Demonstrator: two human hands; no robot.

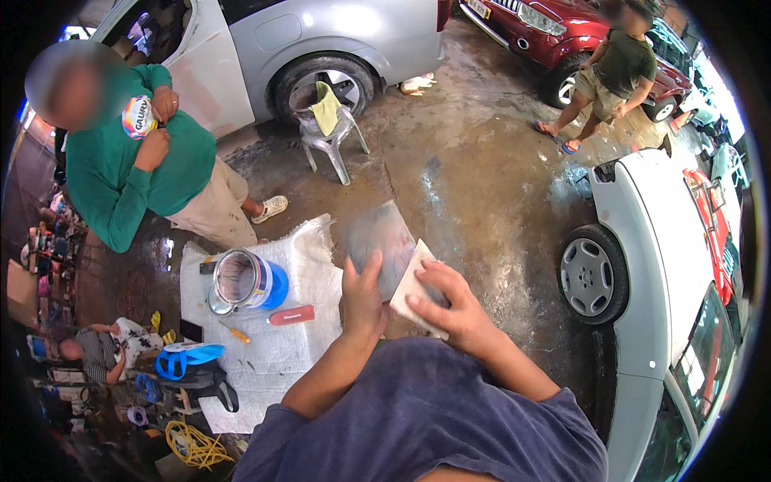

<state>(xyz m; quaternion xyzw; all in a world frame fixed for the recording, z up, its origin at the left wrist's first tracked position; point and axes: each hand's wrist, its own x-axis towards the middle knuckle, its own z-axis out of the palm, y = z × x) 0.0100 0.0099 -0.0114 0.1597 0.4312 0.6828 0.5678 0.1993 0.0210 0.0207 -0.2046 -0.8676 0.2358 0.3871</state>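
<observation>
My left hand grips the lower edge of a flat grey metal plate, smeared and held up in front of me. Pressed against the plate's right side, my right hand holds a pale folded sheet, like sandpaper or a cloth. Both hands meet above my dark blue shirt. Below and left of the plate, an open metal can with a blue band lies tilted on a white sheet spread on the wet concrete floor.
A red flat tool and an orange-handled screwdriver lie on the sheet. A person in green stands left; another stands far right by a red car. A grey plastic chair, a silver car, a white car, a seated person and yellow rope surround.
</observation>
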